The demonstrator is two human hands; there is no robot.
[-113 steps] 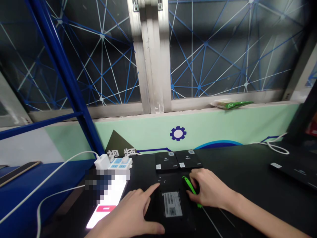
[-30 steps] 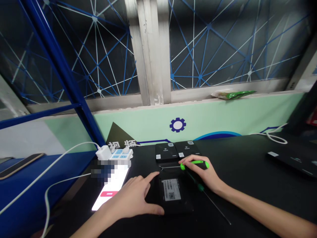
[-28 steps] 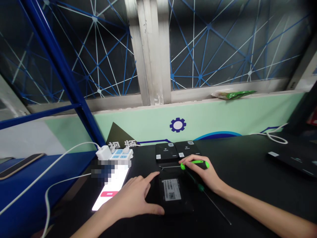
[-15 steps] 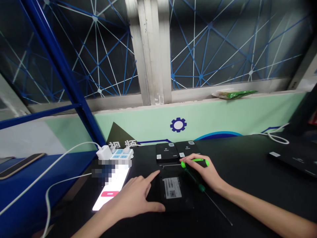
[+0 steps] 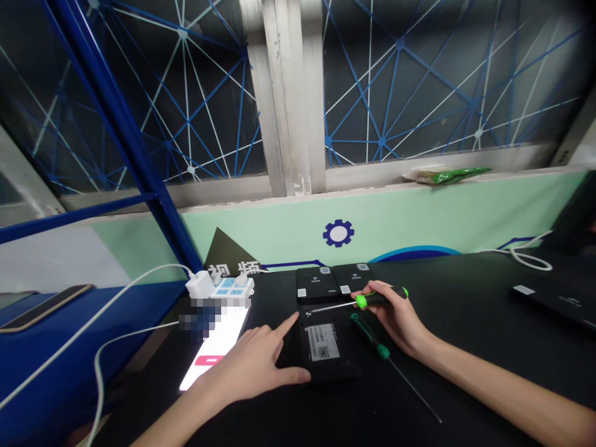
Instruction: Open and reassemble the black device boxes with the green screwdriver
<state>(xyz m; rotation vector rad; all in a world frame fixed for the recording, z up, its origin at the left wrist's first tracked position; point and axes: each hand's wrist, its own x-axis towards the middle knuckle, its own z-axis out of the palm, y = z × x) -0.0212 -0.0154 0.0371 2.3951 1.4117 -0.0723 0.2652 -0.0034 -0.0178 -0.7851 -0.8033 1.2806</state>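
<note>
A flat black device (image 5: 326, 360) with a white label lies underside up on the black table (image 5: 465, 347). My left hand (image 5: 256, 366) rests on its left edge, forefinger stretched along the top corner and thumb against the near side. My right hand (image 5: 395, 313) is closed round a green-and-black screwdriver (image 5: 367, 300), whose thin shaft points left, its tip over the device's far edge. A second green screwdriver (image 5: 382, 352) lies loose on the table just right of the device.
Two small black boxes (image 5: 333, 282) sit side by side behind the device. A lit phone (image 5: 218, 344) and a white power strip (image 5: 223, 287) with cables lie to the left. Another flat black unit (image 5: 554, 298) and a white cable (image 5: 526, 257) are at the right.
My right hand has lifted the screwdriver slightly and drawn it to the right, tilting its handle end upward. The view has shifted a little. My left hand stays on the device.
</note>
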